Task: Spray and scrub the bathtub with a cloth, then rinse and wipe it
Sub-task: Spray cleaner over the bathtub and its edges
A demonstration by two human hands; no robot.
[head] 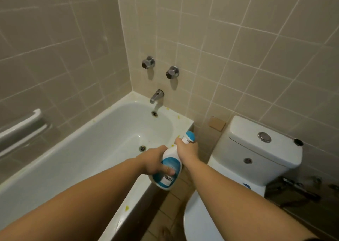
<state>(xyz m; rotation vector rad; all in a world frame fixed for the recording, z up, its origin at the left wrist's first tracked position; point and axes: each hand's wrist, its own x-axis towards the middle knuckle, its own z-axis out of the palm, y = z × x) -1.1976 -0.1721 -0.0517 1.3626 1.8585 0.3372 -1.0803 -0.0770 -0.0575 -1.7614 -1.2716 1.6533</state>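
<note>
At five o'clock from the drain (142, 148), over the near rim of the bathtub (88, 149), a spray bottle (169, 164) is held in both hands. Its body is wrapped by the left hand (156, 161), fingers curled across the label; its neck, below the blue nozzle head (pointing toward one o'clock), is gripped by the right hand (188, 150). No cloth is seen. Aimed that way, spray could be wasted on the toilet (256, 149) or tiled wall (238, 57) unless the nozzle is turned toward the tub.
</note>
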